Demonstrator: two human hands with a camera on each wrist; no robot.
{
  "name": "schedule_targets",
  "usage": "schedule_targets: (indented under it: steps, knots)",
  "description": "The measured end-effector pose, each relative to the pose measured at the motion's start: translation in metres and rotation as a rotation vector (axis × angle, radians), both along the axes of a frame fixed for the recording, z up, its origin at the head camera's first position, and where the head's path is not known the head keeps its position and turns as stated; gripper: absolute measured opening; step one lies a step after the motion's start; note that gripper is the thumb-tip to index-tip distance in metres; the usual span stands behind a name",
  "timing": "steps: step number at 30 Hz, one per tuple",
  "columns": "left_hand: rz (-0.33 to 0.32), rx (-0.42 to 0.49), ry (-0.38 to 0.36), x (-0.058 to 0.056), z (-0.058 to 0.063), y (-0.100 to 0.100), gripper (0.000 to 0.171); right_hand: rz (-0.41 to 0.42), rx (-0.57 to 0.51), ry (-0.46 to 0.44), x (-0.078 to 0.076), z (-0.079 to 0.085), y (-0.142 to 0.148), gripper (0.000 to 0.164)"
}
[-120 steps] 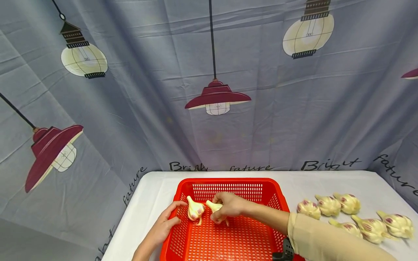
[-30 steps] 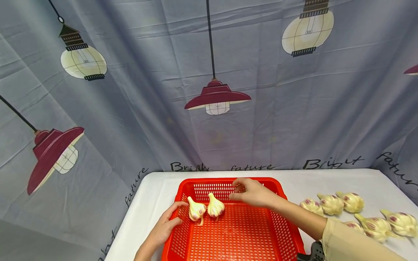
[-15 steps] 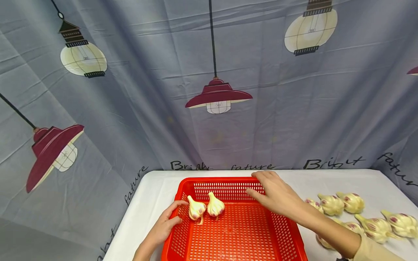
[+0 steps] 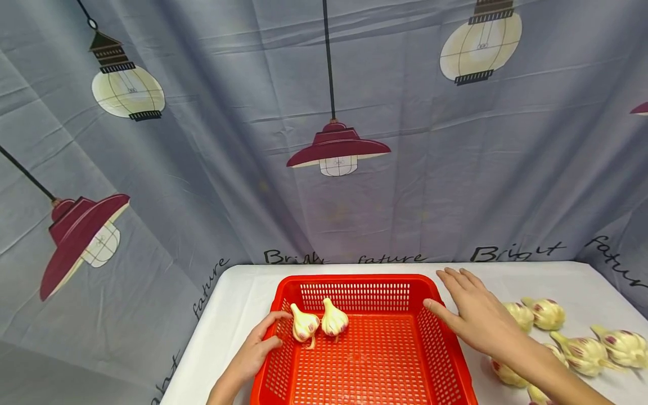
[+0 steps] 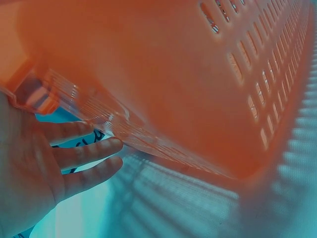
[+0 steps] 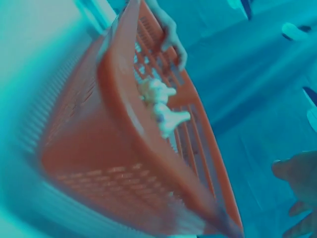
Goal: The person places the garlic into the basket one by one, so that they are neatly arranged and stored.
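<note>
In the head view, a red plastic basket (image 4: 364,365) holds two garlic bulbs (image 4: 334,320) side by side near its left wall. My left hand (image 4: 253,351) grips the basket's left rim, thumb and index finger over the edge. The left wrist view shows other fingers (image 5: 89,153) of that hand stretched along the outside of the wall. Past the basket's right rim, my right hand (image 4: 478,318) is spread with nothing in it, close to a group of garlic bulbs (image 4: 579,353). The hand and forearm cover part of that group.
A white cloth-covered table (image 4: 238,292) carries the basket and the loose garlic. Behind it hangs a grey curtain (image 4: 253,208) printed with lamps and lettering.
My right hand released a garlic bulb inside the basket, beside the other one. It then lifted away and moved right across the rim, fingers spreading. The left hand stayed on the rim.
</note>
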State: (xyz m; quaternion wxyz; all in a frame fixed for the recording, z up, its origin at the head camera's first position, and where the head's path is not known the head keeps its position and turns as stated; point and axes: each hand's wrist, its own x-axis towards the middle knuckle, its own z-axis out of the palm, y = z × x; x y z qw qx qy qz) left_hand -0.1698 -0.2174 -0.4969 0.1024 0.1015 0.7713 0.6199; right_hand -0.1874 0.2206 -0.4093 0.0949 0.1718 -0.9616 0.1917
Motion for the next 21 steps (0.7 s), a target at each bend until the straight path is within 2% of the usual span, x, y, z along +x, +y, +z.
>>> schedule_targets:
  steps: [9,14,18,21]
  knots:
    - [0.011,0.018,-0.002,0.0,0.001,0.0,0.054,-0.071,-0.022,-0.003,0.013,-0.015,0.036,0.081]
    - [0.011,0.031,0.003,0.002,0.001,0.001,0.054,-0.102,-0.048,-0.035,0.021,-0.023,0.053,0.082]
    - [0.001,0.053,-0.004,0.003,0.002,0.001,0.054,-0.14,-0.04,-0.073,0.025,-0.026,0.065,0.083]
    - [-0.004,0.058,-0.002,0.002,0.002,0.001,0.054,-0.183,-0.01,-0.141,0.028,-0.027,0.075,0.088]
